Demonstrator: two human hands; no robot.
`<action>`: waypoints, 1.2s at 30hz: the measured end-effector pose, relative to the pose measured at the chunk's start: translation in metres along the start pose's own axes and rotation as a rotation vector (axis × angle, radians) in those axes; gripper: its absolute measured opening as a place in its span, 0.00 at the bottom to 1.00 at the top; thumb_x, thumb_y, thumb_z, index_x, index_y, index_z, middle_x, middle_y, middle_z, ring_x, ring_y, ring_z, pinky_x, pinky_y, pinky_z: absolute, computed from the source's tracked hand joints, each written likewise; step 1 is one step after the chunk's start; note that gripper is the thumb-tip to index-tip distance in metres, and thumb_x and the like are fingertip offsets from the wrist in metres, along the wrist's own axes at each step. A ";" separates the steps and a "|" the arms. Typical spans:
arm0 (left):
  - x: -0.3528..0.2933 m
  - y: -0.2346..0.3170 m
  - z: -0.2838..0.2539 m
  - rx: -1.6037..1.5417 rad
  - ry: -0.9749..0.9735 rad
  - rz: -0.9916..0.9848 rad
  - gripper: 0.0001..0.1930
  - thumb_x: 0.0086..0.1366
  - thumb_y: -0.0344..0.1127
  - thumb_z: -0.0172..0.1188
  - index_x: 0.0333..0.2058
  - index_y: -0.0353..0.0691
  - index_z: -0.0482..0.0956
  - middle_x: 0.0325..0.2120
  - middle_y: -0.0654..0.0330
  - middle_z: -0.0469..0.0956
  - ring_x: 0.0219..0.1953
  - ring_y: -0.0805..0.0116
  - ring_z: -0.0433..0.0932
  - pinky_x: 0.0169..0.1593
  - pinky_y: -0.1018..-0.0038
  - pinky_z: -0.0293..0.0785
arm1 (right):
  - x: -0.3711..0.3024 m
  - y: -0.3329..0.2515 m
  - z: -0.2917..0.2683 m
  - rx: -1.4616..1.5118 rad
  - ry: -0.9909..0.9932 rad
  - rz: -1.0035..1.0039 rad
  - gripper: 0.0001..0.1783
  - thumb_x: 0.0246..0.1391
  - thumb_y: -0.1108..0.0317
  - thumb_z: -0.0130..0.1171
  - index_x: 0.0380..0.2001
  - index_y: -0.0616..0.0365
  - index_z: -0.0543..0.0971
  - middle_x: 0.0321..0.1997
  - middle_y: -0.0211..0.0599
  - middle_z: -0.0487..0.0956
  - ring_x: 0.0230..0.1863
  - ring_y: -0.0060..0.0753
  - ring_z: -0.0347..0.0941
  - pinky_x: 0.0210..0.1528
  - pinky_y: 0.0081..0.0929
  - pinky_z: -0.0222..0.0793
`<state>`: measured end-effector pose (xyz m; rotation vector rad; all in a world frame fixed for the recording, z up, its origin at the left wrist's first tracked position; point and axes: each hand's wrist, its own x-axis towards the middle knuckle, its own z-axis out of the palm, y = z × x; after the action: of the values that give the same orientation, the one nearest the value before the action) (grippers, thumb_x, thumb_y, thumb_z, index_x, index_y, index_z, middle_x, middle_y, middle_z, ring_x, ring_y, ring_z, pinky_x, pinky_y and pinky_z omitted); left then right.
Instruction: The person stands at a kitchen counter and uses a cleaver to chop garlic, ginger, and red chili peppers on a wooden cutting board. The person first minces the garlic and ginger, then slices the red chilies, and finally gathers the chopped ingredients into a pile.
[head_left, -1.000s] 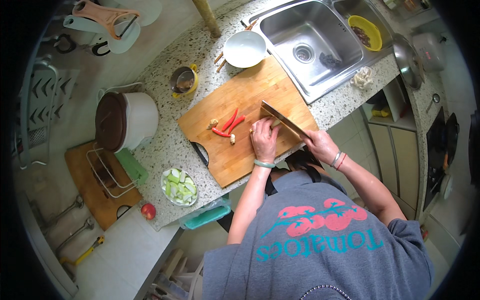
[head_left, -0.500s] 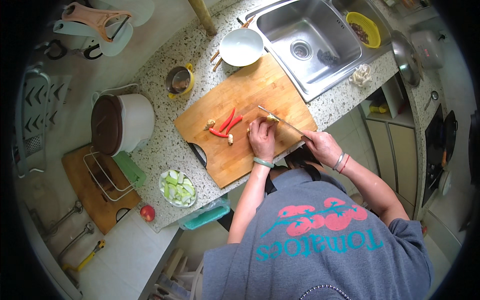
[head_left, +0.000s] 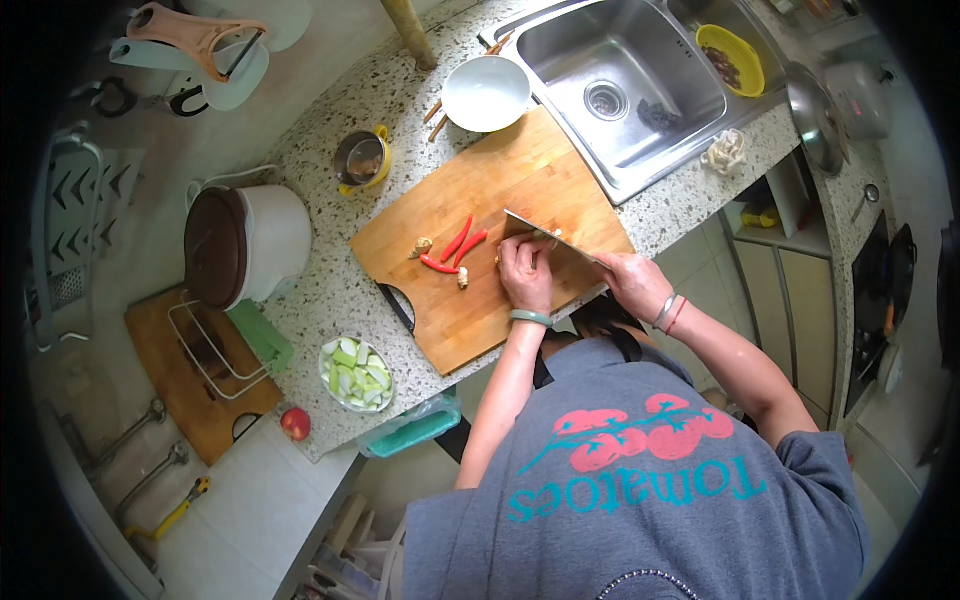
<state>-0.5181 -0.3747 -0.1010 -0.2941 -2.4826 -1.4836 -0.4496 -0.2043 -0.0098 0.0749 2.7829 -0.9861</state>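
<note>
On a wooden cutting board [head_left: 470,345], my left hand [head_left: 525,278] presses with bent fingers on a small yellowish piece that looks like ginger, mostly hidden under the fingertips. My right hand [head_left: 638,288] grips the handle of a kitchen knife [head_left: 575,248]. Its blade lies right beside the left fingertips, angled up to the far left. Small pale bits [head_left: 557,233] show along the blade's far side. To the left on the board are several red chili peppers [head_left: 457,238], with a knobbly piece of ginger [head_left: 421,247] and a smaller pale piece [head_left: 463,279] near them.
A white bowl [head_left: 487,95] overlaps the board's far edge, beside the steel sink [head_left: 580,60]. A yellow-handled cup [head_left: 362,160] and a white cooker [head_left: 275,240] stand left. Chopped green vegetable fills a bowl [head_left: 357,375] near the counter's edge, close to a red fruit [head_left: 295,424].
The knife's tip has shifted slightly left and its blade is turned to show more of its flat side. My right hand has moved slightly left and far. The left hand stays nearly still.
</note>
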 end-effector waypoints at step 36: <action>-0.001 0.001 -0.001 -0.004 -0.013 -0.011 0.04 0.54 0.24 0.64 0.28 0.37 0.77 0.32 0.55 0.74 0.38 0.53 0.74 0.44 0.62 0.70 | 0.005 -0.013 -0.011 -0.064 -0.103 0.047 0.08 0.60 0.67 0.56 0.35 0.60 0.78 0.23 0.53 0.77 0.28 0.58 0.76 0.31 0.49 0.71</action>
<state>-0.5171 -0.3750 -0.1006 -0.2922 -2.4956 -1.4951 -0.4572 -0.2078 0.0055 0.0785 2.7037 -0.8636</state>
